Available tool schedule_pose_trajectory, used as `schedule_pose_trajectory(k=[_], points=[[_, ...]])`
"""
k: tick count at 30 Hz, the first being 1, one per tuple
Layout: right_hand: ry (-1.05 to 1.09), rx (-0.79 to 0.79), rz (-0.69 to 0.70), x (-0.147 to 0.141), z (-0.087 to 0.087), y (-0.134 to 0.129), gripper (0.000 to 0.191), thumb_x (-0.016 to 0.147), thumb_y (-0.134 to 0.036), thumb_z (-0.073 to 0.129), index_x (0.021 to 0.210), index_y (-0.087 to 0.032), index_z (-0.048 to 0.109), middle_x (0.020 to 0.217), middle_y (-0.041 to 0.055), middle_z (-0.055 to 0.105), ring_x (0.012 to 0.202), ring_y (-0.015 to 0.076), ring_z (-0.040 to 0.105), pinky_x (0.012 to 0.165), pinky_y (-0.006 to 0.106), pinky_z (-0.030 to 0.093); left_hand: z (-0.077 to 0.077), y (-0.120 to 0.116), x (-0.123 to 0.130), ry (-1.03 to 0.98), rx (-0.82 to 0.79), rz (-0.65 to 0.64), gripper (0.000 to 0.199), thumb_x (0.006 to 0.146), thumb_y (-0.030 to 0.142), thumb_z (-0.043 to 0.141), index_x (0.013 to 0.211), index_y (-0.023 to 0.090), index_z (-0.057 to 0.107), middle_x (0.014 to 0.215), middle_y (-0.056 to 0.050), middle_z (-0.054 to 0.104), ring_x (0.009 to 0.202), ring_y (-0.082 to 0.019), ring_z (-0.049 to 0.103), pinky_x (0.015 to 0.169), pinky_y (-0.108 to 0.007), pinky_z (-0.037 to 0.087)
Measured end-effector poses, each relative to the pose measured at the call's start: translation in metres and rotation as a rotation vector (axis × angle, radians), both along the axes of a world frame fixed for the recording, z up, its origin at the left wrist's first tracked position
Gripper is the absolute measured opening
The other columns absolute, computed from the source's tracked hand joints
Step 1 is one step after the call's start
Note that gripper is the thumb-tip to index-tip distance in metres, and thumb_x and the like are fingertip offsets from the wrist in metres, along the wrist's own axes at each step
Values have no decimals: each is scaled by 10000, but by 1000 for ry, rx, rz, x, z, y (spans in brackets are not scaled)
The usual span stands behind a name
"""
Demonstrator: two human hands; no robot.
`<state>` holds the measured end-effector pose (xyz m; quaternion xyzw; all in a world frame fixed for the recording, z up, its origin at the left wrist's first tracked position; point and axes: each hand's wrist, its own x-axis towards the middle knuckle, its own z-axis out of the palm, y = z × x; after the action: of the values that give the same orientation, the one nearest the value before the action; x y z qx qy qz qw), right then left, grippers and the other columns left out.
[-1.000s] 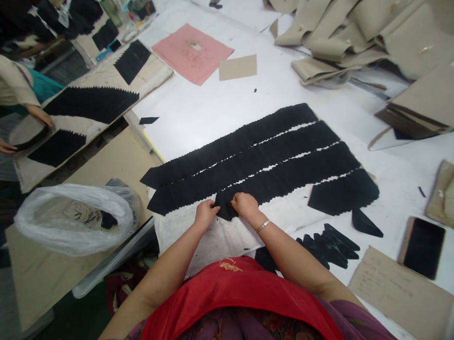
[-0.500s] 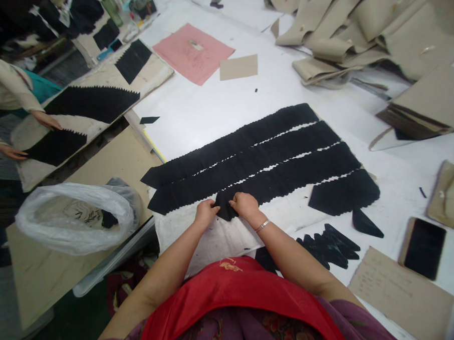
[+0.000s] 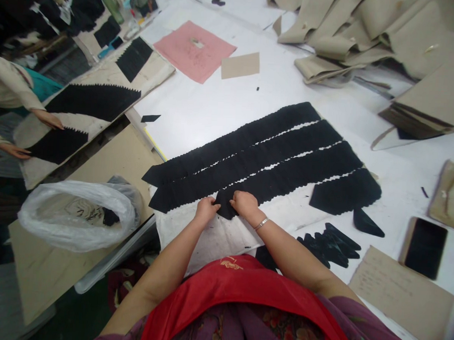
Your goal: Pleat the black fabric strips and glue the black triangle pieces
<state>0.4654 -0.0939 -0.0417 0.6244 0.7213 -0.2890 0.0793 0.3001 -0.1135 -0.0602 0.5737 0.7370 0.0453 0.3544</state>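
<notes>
My left hand (image 3: 207, 209) pinches the left edge of a black piece with a zigzag border (image 3: 225, 205), near the front of the table. On its right side, my right hand (image 3: 245, 204) has its fingers curled closed on the same piece. Beyond both hands, long black strips (image 3: 243, 153) with zigzag edges lie in slanted rows, narrow white gaps between them. A shorter black piece (image 3: 344, 192) rests at the right end of the nearest row. Beneath the nearest pieces is a whitish cloth (image 3: 224, 240).
Folded black pieces (image 3: 331, 247), a phone (image 3: 425, 248) and cardboard with writing (image 3: 402, 293) lie at right. A plastic bag (image 3: 74, 216) stands at left. Another person's hands (image 3: 48, 118) work on black pieces at far left. Beige sheets (image 3: 345, 40) pile up behind.
The view has shifted very slightly. Both my hands stay at the same black piece, with almost no visible movement.
</notes>
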Motion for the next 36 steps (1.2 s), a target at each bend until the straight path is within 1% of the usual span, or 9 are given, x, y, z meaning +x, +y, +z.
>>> schedule_pose_trajectory(k=[6,12,16,20,23,30,33,36], points=[[-3,-33,1,0,1,3,253,824,-356,507,935,-164,631,957,102,663,916,201,605,756,257,430,3,4,0,35,7,-61,106,665,243,648,604,164,614,572,16,556,616,-130,511,580,-233,347],[25,-34,3,4,-2,5,220,820,-313,485,892,-174,640,917,81,673,868,189,615,703,245,425,2,3,0,74,13,-72,133,672,258,643,589,166,595,578,8,545,623,-136,511,583,-240,341],[16,-21,-9,6,-2,4,205,815,-282,482,880,-171,642,904,81,676,864,192,617,689,243,423,5,4,1,105,-4,-94,129,679,270,636,605,169,603,580,10,543,635,-138,514,586,-236,341],[7,-39,-5,5,3,4,213,825,-278,481,915,-164,638,938,92,671,893,186,610,721,237,422,8,5,1,103,-13,-97,120,683,257,633,609,167,602,589,10,552,641,-137,519,583,-233,339],[4,-47,-6,5,4,5,213,825,-278,488,924,-164,637,951,95,670,900,187,608,734,239,420,8,5,1,104,-6,-98,124,679,255,638,602,167,597,596,4,557,643,-141,522,581,-238,336],[24,-7,-7,3,4,2,211,837,-304,484,929,-173,622,944,89,668,883,187,603,734,248,414,6,3,3,106,-4,-71,114,683,261,637,626,169,604,618,-3,574,656,-145,530,597,-239,341],[45,25,18,1,3,-3,222,845,-329,484,947,-178,611,955,83,661,896,189,598,741,250,413,7,1,4,115,11,-79,120,689,268,631,630,167,606,632,-13,585,658,-149,533,601,-244,341],[40,33,42,-1,0,-7,206,837,-318,500,933,-172,608,944,81,662,881,191,605,719,247,417,8,-1,3,141,35,-81,138,694,296,630,655,164,614,662,-29,601,675,-160,540,604,-249,341]])
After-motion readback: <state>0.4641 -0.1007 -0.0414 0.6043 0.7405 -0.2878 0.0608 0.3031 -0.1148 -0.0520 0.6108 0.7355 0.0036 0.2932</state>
